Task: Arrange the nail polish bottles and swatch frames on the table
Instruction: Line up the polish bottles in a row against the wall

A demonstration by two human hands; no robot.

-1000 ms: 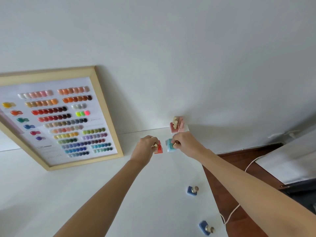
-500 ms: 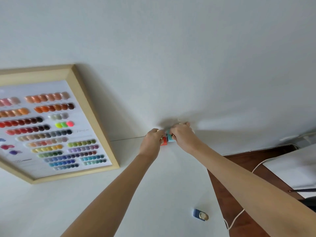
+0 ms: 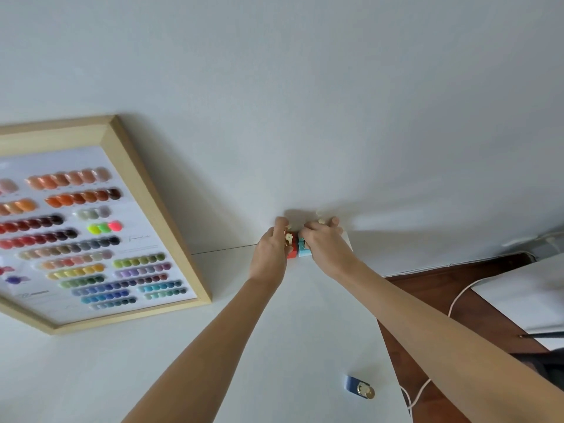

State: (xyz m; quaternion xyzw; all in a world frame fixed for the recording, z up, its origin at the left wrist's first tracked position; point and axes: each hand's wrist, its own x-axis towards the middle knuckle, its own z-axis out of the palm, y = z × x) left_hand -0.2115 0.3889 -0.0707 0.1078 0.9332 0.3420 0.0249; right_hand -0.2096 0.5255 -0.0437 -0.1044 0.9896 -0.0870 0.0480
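Note:
At the far edge of the white table (image 3: 274,346), against the wall, my left hand (image 3: 270,251) holds a red nail polish bottle (image 3: 291,250) with a gold cap. Right beside it my right hand (image 3: 325,244) grips a light blue bottle (image 3: 303,250); the two bottles touch. The pink bottle behind them is almost hidden by my right hand. A dark blue bottle (image 3: 358,389) lies on its side near the table's right edge. A wooden swatch frame (image 3: 146,209) with rows of colour samples leans against the wall at the left.
The table's right edge drops to a wooden floor (image 3: 427,300) with a white cable (image 3: 454,300) lying across it. A white surface (image 3: 525,291) stands at the far right. The white wall (image 3: 305,102) rises directly behind the bottles.
Both hands moved the red and light blue bottles away from me to the wall and pushed them together. The view shifted, so one of the two dark blue bottles has left the frame.

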